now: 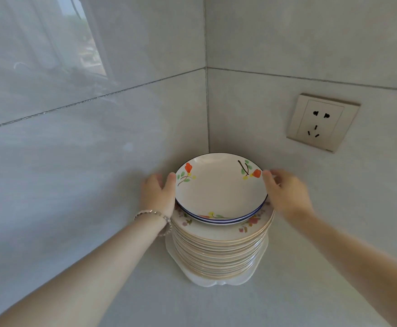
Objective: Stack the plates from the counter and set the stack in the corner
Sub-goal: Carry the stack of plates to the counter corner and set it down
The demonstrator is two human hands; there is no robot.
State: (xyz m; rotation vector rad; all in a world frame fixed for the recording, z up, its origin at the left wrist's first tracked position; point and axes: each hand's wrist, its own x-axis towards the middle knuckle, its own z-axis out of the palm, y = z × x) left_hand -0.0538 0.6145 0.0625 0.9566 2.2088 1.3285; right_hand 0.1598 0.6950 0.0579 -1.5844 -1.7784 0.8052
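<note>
A tall stack of plates (221,246) stands on the counter in the corner where two tiled walls meet. Several cream plates with gold rims and flower prints form its body, over a wider white scalloped plate (218,280) at the bottom. On top lie small white plates with blue rims and orange flowers (218,187). My left hand (157,192) rests against the left rim of the top plates, thumb on the edge. My right hand (284,192) touches their right rim, fingers curled and blurred.
A wall socket (322,122) sits on the right wall above the counter. The left tiled wall (75,138) reflects a window. Pale counter surface (192,308) spreads in front of the stack. I wear a bead bracelet (155,214) on my left wrist.
</note>
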